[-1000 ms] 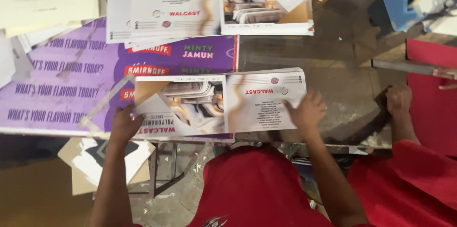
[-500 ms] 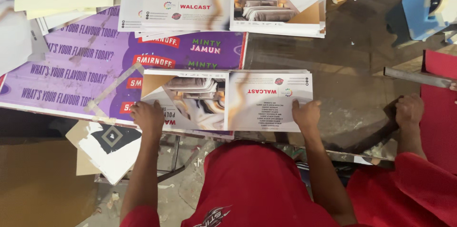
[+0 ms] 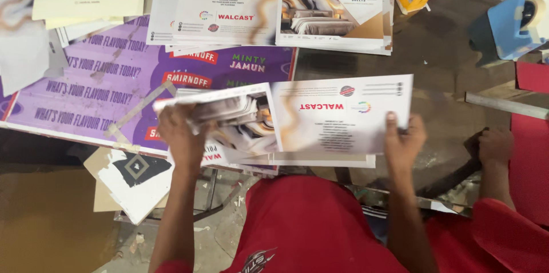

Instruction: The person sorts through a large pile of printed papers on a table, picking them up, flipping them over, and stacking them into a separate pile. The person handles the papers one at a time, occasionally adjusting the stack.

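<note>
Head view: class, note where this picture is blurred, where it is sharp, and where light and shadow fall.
Head view: the left hand and the lifted end of the sheet it holds are motion-blurred; the right hand is crisper; the far stack is sharp; light is even over the purple poster, with no strong glare; the floor lower left lies in dim shadow.

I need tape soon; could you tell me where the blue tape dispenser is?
In the head view, the blue tape dispenser sits at the far right, beyond the red board.
</note>
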